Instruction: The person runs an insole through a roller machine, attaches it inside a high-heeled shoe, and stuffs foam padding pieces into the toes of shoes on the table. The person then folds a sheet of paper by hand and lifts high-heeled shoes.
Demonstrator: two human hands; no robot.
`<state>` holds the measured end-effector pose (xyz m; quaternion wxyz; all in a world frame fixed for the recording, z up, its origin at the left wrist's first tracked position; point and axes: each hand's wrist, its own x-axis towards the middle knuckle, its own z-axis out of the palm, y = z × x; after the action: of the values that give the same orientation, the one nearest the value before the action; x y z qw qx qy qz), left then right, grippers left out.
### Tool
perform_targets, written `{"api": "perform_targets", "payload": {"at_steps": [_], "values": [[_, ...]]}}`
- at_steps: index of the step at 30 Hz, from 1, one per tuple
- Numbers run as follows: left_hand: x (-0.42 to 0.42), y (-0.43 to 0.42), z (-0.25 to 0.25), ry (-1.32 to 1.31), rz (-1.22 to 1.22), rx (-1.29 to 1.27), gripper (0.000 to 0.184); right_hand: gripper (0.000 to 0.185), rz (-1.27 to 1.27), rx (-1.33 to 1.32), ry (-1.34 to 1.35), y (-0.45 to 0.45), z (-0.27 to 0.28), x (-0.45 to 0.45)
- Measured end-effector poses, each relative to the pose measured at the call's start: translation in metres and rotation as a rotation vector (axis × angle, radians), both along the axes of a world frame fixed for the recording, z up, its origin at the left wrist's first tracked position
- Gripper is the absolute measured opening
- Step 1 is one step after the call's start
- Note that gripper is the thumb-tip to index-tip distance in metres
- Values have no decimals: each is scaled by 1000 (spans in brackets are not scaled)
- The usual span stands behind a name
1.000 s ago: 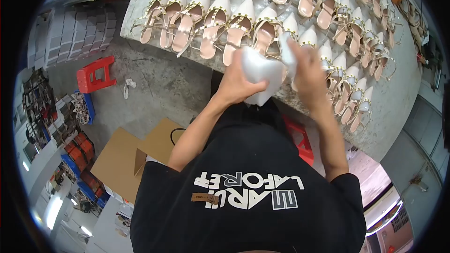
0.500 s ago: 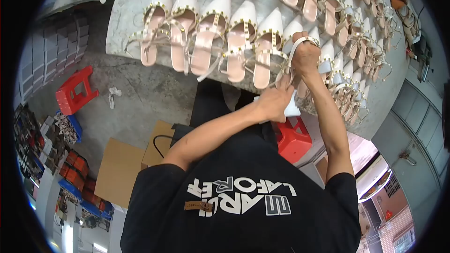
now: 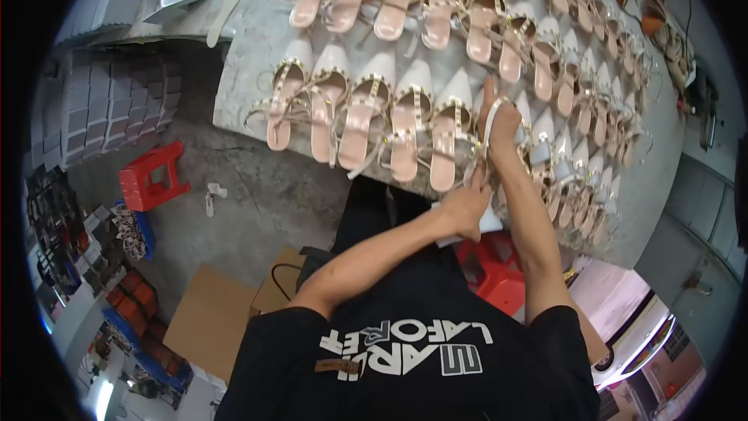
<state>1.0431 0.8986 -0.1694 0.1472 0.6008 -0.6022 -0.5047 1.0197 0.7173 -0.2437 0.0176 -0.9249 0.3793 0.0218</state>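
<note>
— Where do we see the shoe (image 3: 488, 131)?
— At the table's (image 3: 243, 97) near edge: the right hand (image 3: 505, 126) lies under its strap (image 3: 492, 114), the left hand (image 3: 464, 209) nearer us, presumably steadying it. We cannot tell either grip.

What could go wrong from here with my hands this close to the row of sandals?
The pale strap crosses your right hand, so it might snag as you draw that hand back.

The nearest sandal lies close beside your hands, so a sideways nudge could knock it out of line.

The white piece by your left hand shows past the table's edge, so it could drop.
</note>
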Motion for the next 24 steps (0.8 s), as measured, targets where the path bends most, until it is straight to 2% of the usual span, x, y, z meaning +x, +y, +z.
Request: {"api": "perform_targets", "payload": {"at_steps": [3,4,5,6,7,8,9,10,11,12,13,15,16,17,18,19,20,21,22,23,24], "values": [[12,3,4,181,-12,51,110,64,24,-7,50,11,34,-20],[26,12,12,270,0,15,109,65,196,144,-47,15,51,-37],[32,31,17,435,180,-153,102,66,371,294,-147,20,70,-52],[46,44,36,566,312,-48,92,70,396,291,-245,32,91,-68],[52,57,46,504,488,18,86,74,420,290,-343,47,117,-84],[53,65,60,461,773,-76,84,77,262,458,-372,66,155,-85],[49,72,61,364,914,-93,84,80,96,625,-395,91,186,-80],[43,77,61,262,1050,-110,84,82,61,791,-414,114,196,-78],[37,77,61,262,1045,-107,84,84,233,655,-496,134,186,-73],[34,75,59,600,1157,-77,87,86,115,823,-464,153,178,-73],[33,74,58,942,1254,-39,89,82,100,782,-490,157,176,-72],[40,80,51,987,1212,-109,90,77,91,747,-516,157,173,-75],[41,84,49,1039,1164,-175,90,73,179,783,-510,153,172,-82],[38,86,50,738,1076,-191,90,69,267,818,-502,149,171,-88],[38,85,49,739,1080,-188,90,63,357,830,-469,137,175,-88],[42,81,47,603,1001,-126,92,62,470,580,-335,117,169,-86],[46,76,45,468,919,-63,93,61,460,292,-438,89,166,-76],[52,68,46,427,808,0,95,60,330,256,-612,56,161,-61],[50,62,33,432,812,11,95,54,307,227,-619,35,164,-38],[44,57,14,397,688,-141,95,48,288,195,-627,17,161,-17],[40,56,-6,359,562,-296,96,40,300,290,-513,3,120,-6]]}}
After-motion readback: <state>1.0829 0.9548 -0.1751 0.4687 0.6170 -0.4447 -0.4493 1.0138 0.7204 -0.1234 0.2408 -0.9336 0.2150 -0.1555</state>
